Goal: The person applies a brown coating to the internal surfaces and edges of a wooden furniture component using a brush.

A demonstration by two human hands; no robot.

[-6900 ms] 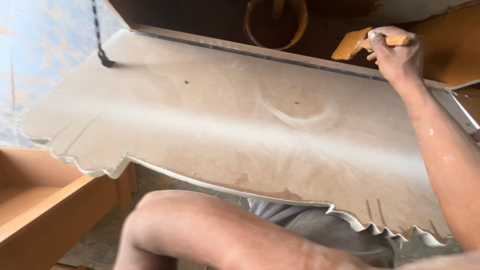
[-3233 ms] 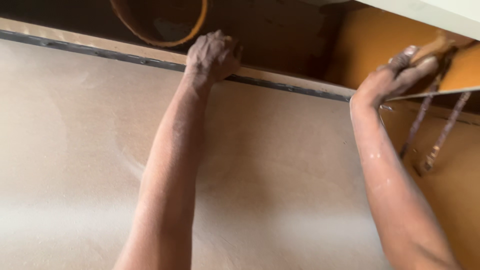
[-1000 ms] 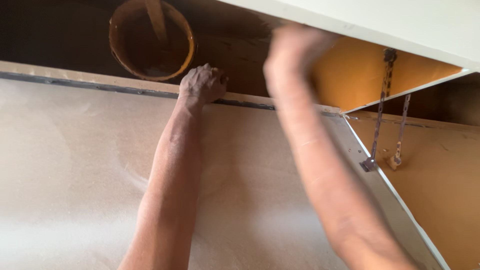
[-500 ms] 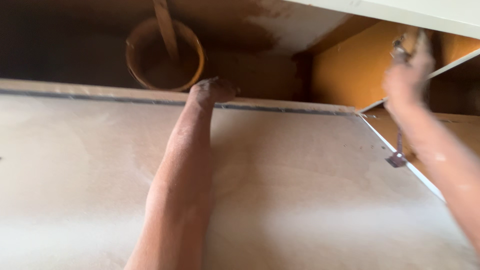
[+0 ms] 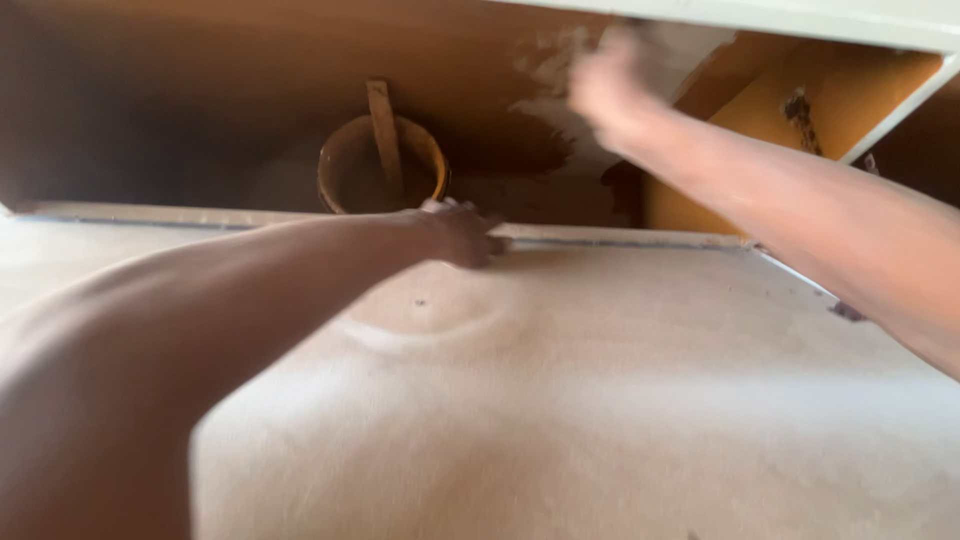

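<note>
- Dim brown space filled the background behind a pale, dusty board (image 5: 600, 400) that lay flat and took up most of the lower view, its far edge (image 5: 620, 238) running straight across.
- Beyond that edge stood a round brownish bucket (image 5: 382, 170) with a flat wooden stick (image 5: 381, 125) leaning upright inside it, probably left there so it stayed within reach of the work.
- The left hand (image 5: 462, 232) lay at the far edge of the board, palm down and fingers (image 5: 488, 243) curled at the rim; its grip looked pressed onto the edge, seemingly to steady the sheet, though whether the fingers closed around it could not be told.
- A faint curved mark (image 5: 430, 315) showed in the dust just near that hand.
- The right hand (image 5: 612, 85) was raised well above the board and blurred with motion, up beside the smeared underside of an overhanging panel (image 5: 800, 18); the blur hid whether its grip was apart or together, and nothing could be made out in it.
- To the right an orange-yellow cabinet face (image 5: 740, 130) sat beneath the pale panel, with a dark twisted piece (image 5: 803, 115) hanging in front of it.
</note>
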